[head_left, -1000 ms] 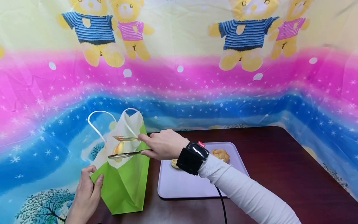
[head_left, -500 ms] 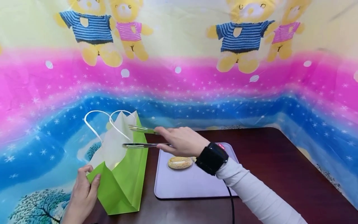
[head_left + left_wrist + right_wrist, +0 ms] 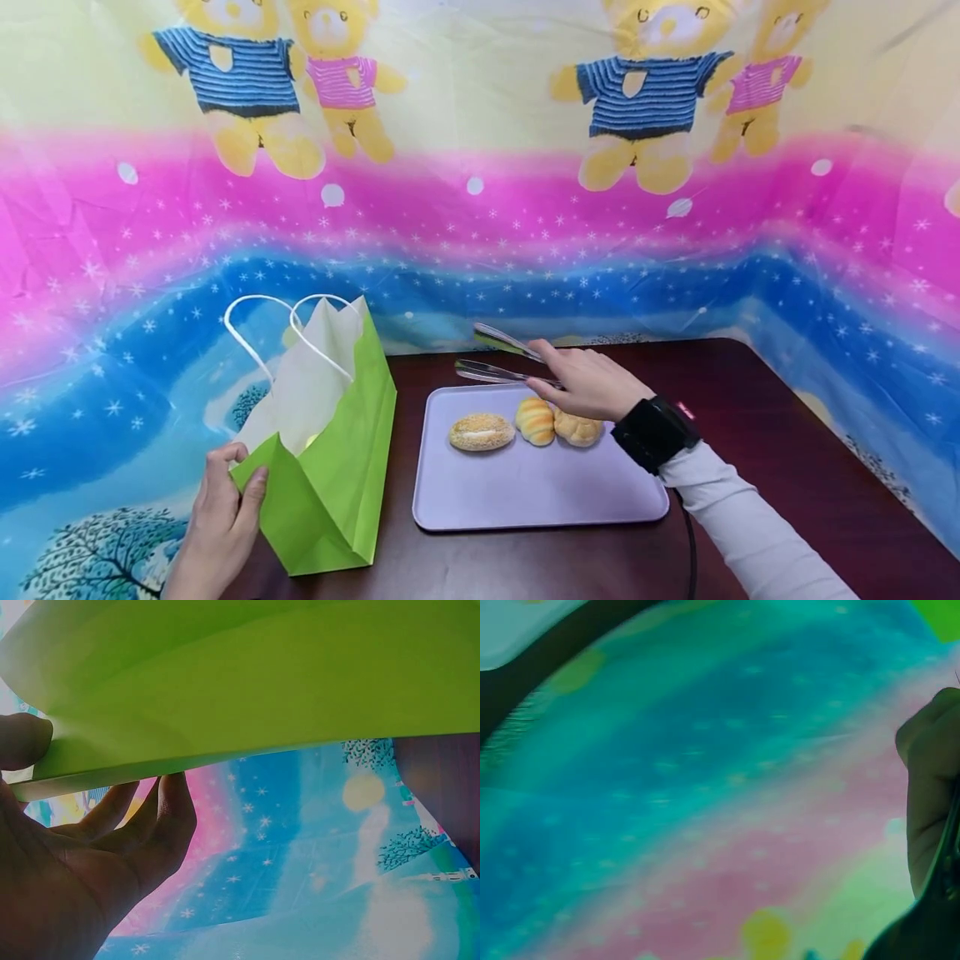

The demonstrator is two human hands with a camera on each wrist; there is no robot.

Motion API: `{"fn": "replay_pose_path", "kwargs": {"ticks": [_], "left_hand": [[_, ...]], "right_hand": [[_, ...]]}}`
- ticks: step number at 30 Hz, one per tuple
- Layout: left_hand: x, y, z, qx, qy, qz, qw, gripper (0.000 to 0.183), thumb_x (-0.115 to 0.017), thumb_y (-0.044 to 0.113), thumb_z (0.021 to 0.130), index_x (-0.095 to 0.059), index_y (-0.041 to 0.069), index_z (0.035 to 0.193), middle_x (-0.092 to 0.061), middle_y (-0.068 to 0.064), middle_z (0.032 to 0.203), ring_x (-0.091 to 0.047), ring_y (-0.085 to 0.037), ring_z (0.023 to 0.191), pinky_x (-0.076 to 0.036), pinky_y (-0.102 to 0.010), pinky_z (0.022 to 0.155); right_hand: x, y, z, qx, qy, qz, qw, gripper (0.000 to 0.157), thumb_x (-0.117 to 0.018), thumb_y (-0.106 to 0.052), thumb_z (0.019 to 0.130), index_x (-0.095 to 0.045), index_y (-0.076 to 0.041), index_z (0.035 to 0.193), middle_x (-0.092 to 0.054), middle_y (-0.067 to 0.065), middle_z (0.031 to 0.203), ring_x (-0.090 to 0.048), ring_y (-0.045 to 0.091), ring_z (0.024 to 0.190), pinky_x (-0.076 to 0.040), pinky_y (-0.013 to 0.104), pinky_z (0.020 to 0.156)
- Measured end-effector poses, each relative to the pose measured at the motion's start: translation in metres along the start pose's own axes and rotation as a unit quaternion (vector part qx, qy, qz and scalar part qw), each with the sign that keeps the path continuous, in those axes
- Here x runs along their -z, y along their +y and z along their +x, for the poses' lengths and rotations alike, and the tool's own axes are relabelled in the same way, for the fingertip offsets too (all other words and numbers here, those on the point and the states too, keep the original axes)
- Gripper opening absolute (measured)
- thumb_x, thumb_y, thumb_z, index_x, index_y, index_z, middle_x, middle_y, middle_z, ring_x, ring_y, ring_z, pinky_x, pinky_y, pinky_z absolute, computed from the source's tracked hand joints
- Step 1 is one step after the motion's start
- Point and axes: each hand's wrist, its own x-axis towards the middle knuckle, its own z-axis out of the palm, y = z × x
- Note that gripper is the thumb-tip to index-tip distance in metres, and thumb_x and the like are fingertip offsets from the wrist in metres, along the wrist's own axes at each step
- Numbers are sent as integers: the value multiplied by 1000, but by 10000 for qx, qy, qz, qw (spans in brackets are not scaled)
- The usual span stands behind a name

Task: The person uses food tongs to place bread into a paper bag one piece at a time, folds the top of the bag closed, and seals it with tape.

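Note:
My left hand (image 3: pixel 221 512) grips the near left edge of a green paper bag (image 3: pixel 330 475) with a white inside and white handles. In the left wrist view the thumb lies against the green paper (image 3: pixel 247 690) and the fingers are behind it. My right hand (image 3: pixel 588 379) holds metal tongs (image 3: pixel 498 372), their arms spread with nothing between them, over the back of a lilac tray (image 3: pixel 525 500). On the tray lie an oval crumb-topped bun (image 3: pixel 482 432), a striped roll (image 3: pixel 536 421) and a round bun (image 3: pixel 578 430). A bit of something yellowish shows inside the bag.
A dark wooden table (image 3: pixel 750 467) carries the tray and bag. Behind it hangs a printed cloth (image 3: pixel 480 225) with bears. A black cable (image 3: pixel 691 542) runs down from the right wrist's black band (image 3: pixel 655 433).
The tongs let go of a bread piece inside the bag. My right hand then moved right with the spread tongs, over the tray, uncovering the breads. The left hand stays on the bag.

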Motion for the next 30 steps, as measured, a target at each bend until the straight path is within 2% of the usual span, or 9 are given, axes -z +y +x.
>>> {"fn": "replay_pose_path", "kwargs": {"ticks": [3,6,10,15,22,25,30], "left_hand": [[1,-1,1,0,-3,46,10000,20,-45,0,103,-29,-2,116,-36,-12,91,-28,-9,65,-27,-29,64],[1,-1,1,-28,44,21,10000,20,-46,0,103,-29,-1,115,-32,-7,84,-29,-8,65,-26,-27,62],[1,-2,0,-87,90,-61,9999,20,-46,-2,103,-29,-1,113,-33,-8,85,-31,-8,68,-28,-29,59],[0,-2,0,-49,42,-52,10000,20,-46,-1,103,-29,0,113,-35,-9,89,-32,-10,71,-30,-30,60],[0,-3,0,-42,-29,-116,9999,20,-46,-1,103,-28,0,112,-35,-9,88,-32,-8,69,-29,-29,58],[0,-2,-1,-45,-17,-110,9999,20,-45,-1,103,-28,0,112,-33,-8,86,-30,-7,66,-27,-28,59],[-1,-2,-1,-69,-4,-141,9999,19,-45,-2,103,-28,-1,112,-32,-7,84,-30,-6,65,-27,-28,58]], "right_hand": [[-12,22,-13,-257,-57,69,9996,61,-54,-46,100,-39,-9,146,-61,-1,82,-56,10,63,-48,35,64],[-24,42,-26,-450,-55,29,9990,60,-54,-47,100,-40,-9,145,-67,6,99,-64,16,79,-52,39,72],[-36,60,-42,-687,-45,32,9976,58,-54,-46,100,-42,-10,144,-67,13,111,-67,25,92,-52,46,77],[-48,76,-59,-907,-49,-89,9958,54,-58,-43,98,-46,-12,141,-68,14,109,-67,26,91,-52,46,75],[-61,91,-75,-1403,-375,-280,9890,60,-61,-46,95,-46,-11,142,-66,17,115,-65,30,98,-52,50,81],[-66,95,-80,-1565,-484,-276,9861,62,-61,-48,95,-46,-12,143,-66,15,115,-64,27,95,-52,49,80],[-72,101,-85,-1631,-468,-348,9849,63,-61,-52,93,-48,-13,141,-67,10,104,-60,18,81,-52,43,72]]}}
